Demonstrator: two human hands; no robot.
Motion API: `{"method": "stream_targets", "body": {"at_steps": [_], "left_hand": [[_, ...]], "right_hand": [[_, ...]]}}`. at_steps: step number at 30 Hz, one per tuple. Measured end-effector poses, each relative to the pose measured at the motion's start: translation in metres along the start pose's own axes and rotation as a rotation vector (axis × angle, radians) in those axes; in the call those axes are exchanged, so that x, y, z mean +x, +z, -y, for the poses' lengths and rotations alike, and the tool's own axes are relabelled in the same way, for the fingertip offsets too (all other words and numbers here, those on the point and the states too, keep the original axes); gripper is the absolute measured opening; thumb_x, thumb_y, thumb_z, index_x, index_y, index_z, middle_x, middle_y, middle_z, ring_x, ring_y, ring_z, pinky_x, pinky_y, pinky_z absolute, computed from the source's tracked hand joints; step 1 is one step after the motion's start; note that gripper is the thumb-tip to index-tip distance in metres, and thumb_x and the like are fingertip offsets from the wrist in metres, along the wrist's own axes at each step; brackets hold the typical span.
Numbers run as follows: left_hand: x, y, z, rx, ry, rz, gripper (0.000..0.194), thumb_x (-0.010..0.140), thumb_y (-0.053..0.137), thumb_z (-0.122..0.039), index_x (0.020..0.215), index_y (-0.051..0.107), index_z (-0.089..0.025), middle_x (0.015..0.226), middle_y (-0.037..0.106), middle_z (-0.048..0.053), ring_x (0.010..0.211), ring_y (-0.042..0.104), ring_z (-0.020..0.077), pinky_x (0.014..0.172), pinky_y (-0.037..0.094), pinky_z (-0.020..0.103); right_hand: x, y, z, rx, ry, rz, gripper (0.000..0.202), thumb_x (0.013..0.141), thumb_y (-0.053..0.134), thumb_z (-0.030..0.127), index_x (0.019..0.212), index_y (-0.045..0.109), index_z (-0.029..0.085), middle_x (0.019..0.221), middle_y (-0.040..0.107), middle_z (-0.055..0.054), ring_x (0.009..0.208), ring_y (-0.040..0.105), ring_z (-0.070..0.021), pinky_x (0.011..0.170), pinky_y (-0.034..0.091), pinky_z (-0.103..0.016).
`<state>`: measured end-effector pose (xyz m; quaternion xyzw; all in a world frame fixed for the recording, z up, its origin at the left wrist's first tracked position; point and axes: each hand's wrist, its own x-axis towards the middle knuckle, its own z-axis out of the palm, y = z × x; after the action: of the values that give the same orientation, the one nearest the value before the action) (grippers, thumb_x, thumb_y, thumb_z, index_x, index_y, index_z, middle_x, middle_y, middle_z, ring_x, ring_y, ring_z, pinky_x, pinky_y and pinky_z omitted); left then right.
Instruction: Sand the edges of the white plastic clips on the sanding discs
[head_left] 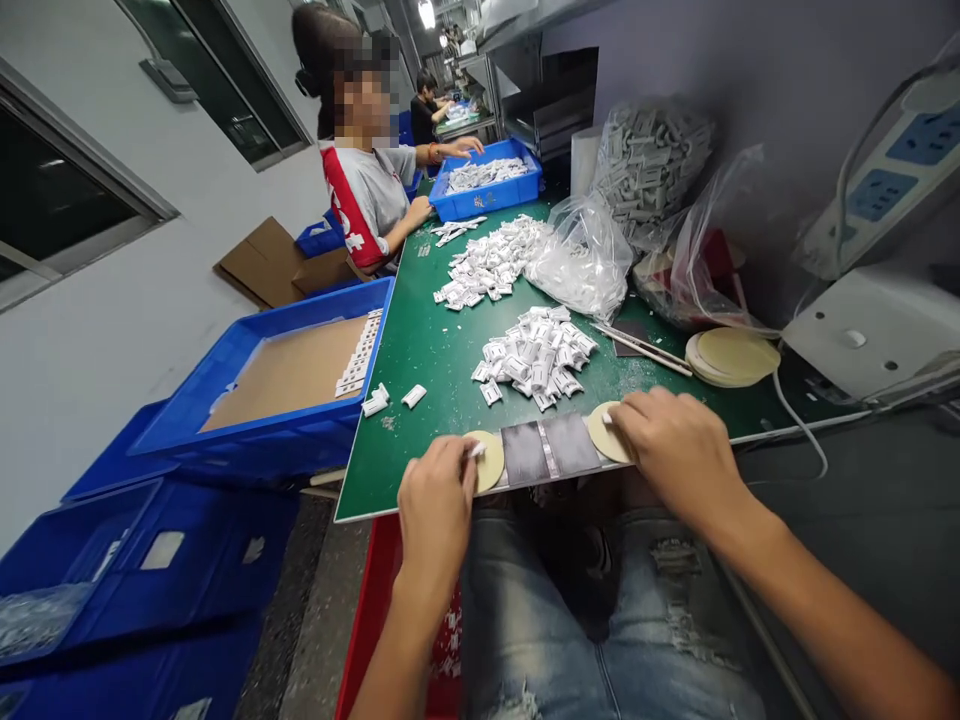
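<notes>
I see the left hand (439,492) pinching a white bit (476,450) at one yellow disc (491,467), the right hand (679,440) pinching another white bit (607,418) at a second disc (602,440), both by the bench (420,460)'s front edge.

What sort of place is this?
Probably a factory workshop: heaped small white pieces lie on a green worktable, blue rectangular plastic bins stand beside it, and another person in a grey-and-red shirt is alongside.

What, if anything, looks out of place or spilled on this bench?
A few white pieces lie near the left edge of the green table, apart from the nearest pile, as if strayed. Pale specks dot the surface, like loose debris.
</notes>
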<state>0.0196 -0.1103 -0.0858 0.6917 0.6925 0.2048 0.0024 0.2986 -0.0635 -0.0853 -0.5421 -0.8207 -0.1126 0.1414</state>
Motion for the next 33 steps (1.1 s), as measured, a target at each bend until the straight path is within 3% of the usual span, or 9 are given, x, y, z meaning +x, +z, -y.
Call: {"method": "stream_targets", "body": {"at_steps": [12, 16, 18, 20, 23, 25, 27, 29, 33], "left_hand": [[-0.001, -0.001, -0.002, 0.051, 0.037, 0.01, 0.015, 0.096, 0.055, -0.02, 0.102, 0.068, -0.023, 0.107, 0.073, 0.005, 0.086, 0.064, 0.0225, 0.073, 0.039, 0.034], [-0.011, -0.009, -0.001, -0.046, 0.016, 0.03, 0.015, 0.095, 0.055, -0.019, 0.099, 0.069, -0.021, 0.104, 0.073, 0.005, 0.088, 0.064, 0.0233, 0.076, 0.04, 0.035], [-0.027, -0.015, 0.003, -0.223, -0.015, 0.124, 0.012, 0.093, 0.058, -0.02, 0.098, 0.069, -0.023, 0.098, 0.072, 0.004, 0.088, 0.064, 0.0218, 0.076, 0.043, 0.033], [-0.042, -0.018, 0.006, -0.448, -0.13, 0.171, 0.008, 0.091, 0.061, -0.026, 0.095, 0.068, -0.023, 0.089, 0.07, 0.002, 0.078, 0.063, 0.0182, 0.068, 0.045, 0.028], [-0.045, -0.016, 0.004, -0.749, -0.337, -0.029, 0.024, 0.09, 0.062, -0.032, 0.112, 0.062, -0.024, 0.093, 0.067, 0.001, 0.078, 0.065, 0.0156, 0.07, 0.051, 0.025], [-0.033, -0.011, 0.0, -0.881, -0.404, -0.133, 0.032, 0.091, 0.059, -0.032, 0.121, 0.057, -0.023, 0.097, 0.066, 0.002, 0.084, 0.068, 0.0163, 0.078, 0.054, 0.028], [-0.017, -0.004, -0.003, -0.937, -0.405, -0.119, 0.025, 0.092, 0.056, -0.032, 0.113, 0.06, -0.021, 0.097, 0.067, 0.003, 0.088, 0.069, 0.0181, 0.081, 0.054, 0.03], [-0.005, 0.003, -0.003, -0.879, -0.351, -0.09, 0.016, 0.092, 0.055, -0.032, 0.1, 0.064, -0.02, 0.098, 0.07, 0.005, 0.093, 0.068, 0.0203, 0.081, 0.052, 0.032], [0.001, 0.012, 0.004, -0.43, -0.169, -0.101, 0.009, 0.089, 0.061, -0.029, 0.091, 0.068, -0.023, 0.094, 0.072, 0.004, 0.089, 0.063, 0.0228, 0.081, 0.046, 0.036]], "right_hand": [[0.001, 0.002, 0.001, 0.03, -0.047, -0.008, 0.013, 0.093, 0.06, 0.014, 0.088, 0.069, 0.02, 0.088, 0.069, -0.005, 0.081, 0.053, -0.0226, 0.066, 0.027, -0.036], [-0.017, -0.001, 0.009, 0.023, -0.019, -0.024, 0.014, 0.093, 0.056, 0.013, 0.089, 0.069, 0.019, 0.087, 0.07, -0.007, 0.081, 0.055, -0.0242, 0.067, 0.032, -0.037], [-0.036, -0.005, 0.014, 0.168, -0.022, -0.053, 0.016, 0.095, 0.054, 0.014, 0.097, 0.069, 0.019, 0.094, 0.071, -0.008, 0.084, 0.059, -0.0245, 0.073, 0.039, -0.038], [-0.051, -0.008, 0.017, 0.424, 0.074, -0.117, 0.024, 0.097, 0.052, 0.019, 0.117, 0.066, 0.021, 0.105, 0.071, -0.008, 0.091, 0.063, -0.0242, 0.081, 0.046, -0.037], [-0.051, -0.01, 0.016, 0.787, 0.386, -0.172, 0.04, 0.098, 0.053, 0.029, 0.138, 0.055, 0.029, 0.112, 0.071, -0.006, 0.087, 0.069, -0.021, 0.079, 0.052, -0.035], [-0.036, -0.008, 0.012, 0.94, 0.512, -0.151, 0.034, 0.098, 0.051, 0.03, 0.131, 0.06, 0.028, 0.105, 0.072, -0.005, 0.08, 0.071, -0.0189, 0.073, 0.054, -0.032], [-0.019, -0.002, 0.009, 0.963, 0.49, -0.146, 0.023, 0.098, 0.049, 0.028, 0.114, 0.064, 0.023, 0.099, 0.073, -0.004, 0.081, 0.071, -0.0185, 0.071, 0.054, -0.03], [-0.007, 0.004, 0.007, 0.869, 0.428, -0.168, 0.015, 0.095, 0.052, 0.025, 0.103, 0.065, 0.022, 0.098, 0.073, -0.005, 0.088, 0.069, -0.0207, 0.072, 0.052, -0.032], [-0.006, 0.011, 0.002, 0.679, 0.312, -0.174, 0.012, 0.089, 0.062, 0.019, 0.094, 0.072, 0.024, 0.099, 0.074, -0.004, 0.102, 0.06, -0.0269, 0.085, 0.042, -0.04]]}}
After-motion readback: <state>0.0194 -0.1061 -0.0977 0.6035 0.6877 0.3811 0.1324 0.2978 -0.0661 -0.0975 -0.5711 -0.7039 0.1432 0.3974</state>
